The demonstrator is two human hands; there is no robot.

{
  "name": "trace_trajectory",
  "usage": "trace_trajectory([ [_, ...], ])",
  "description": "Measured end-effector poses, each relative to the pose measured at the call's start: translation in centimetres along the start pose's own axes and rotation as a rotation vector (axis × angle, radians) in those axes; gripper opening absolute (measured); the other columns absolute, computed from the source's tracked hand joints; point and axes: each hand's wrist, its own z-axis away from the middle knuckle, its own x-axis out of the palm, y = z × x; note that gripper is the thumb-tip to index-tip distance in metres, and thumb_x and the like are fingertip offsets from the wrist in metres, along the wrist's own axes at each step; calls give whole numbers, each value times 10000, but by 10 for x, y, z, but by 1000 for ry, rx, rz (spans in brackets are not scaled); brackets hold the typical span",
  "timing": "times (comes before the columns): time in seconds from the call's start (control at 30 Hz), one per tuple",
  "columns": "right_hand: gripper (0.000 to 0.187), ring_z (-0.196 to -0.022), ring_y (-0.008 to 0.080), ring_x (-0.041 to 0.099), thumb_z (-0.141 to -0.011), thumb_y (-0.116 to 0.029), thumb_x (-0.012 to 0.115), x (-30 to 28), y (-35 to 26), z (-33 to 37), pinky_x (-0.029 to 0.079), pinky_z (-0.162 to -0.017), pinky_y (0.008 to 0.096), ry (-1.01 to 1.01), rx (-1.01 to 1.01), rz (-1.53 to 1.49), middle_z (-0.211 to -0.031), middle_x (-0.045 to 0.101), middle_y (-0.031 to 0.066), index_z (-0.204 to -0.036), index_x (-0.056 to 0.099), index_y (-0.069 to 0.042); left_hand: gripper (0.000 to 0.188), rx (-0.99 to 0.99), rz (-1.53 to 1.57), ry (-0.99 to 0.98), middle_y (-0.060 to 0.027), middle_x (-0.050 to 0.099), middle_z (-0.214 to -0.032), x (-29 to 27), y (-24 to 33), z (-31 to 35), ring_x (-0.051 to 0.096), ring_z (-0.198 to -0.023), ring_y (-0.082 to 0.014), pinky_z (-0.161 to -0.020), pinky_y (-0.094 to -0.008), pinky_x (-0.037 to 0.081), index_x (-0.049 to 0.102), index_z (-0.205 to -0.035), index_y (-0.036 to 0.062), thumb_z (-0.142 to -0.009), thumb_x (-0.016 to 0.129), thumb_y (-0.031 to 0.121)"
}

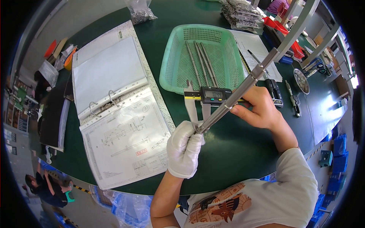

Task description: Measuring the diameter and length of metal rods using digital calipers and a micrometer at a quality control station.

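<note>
A stepped metal shaft (244, 87) slants up and to the right from my left hand (183, 150), whose white-gloved fingers are closed round its lower end. My bare right hand (260, 108) grips a digital caliper (215, 95) by its beam, partly hidden behind the shaft. The caliper's jaws point down at the shaft's lower end, close to my gloved fingertips; whether both jaws touch the metal I cannot tell. Just beyond the caliper stands a green plastic basket (165, 72) with several slim metal rods (205, 64) lying lengthwise in it.
An open ring binder (125, 129) with a technical drawing covers the table's left side. Right of the basket lie paper sheets (247, 41), a pen (254, 56), another measuring tool (292, 98) and a metal bowl (301, 81). Bagged parts (241, 15) sit at the back. Another person (47, 188) is at far left.
</note>
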Motion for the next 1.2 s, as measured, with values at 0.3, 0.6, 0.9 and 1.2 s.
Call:
trace_trajectory([
  [0.3, 285, -475, 234, 444, -686, -246, 637, 1, 2, 1, 340, -438, 315, -17, 10, -41, -603, 498, 102, -796, 554, 3, 104, -16, 33, 20, -58, 445, -660, 2, 0, 1, 441, -547, -136, -494, -245, 356, 495, -885, -15, -828, 450, 59],
  [0.6, 256, -518, 258, 478, -709, -211, 612, 0, -1, 3, 370, -471, 329, -47, -4, -78, -646, 520, 115, -834, 545, 3, 174, -29, 61, 29, -57, 456, -667, 4, -2, 5, 445, -563, -130, -506, -244, 356, 511, -958, -18, -838, 456, 95],
  [0.9, 266, -494, 259, 463, -696, -233, 628, -4, -6, 1, 348, -447, 329, -48, 25, -22, -612, 501, 111, -799, 550, 0, 178, -41, 89, 46, -53, 459, -673, 3, -1, 5, 447, -570, -126, -510, -241, 356, 522, -942, -15, -844, 461, 121],
  [1.2, 282, -497, 275, 486, -675, -296, 637, -5, -2, 0, 357, -433, 331, 93, -105, 94, -571, 502, 91, -718, 557, -29, 220, -54, 19, 23, -54, 458, -682, 2, -3, 4, 455, -574, -122, -514, -239, 357, 532, -901, -17, -850, 463, 186],
])
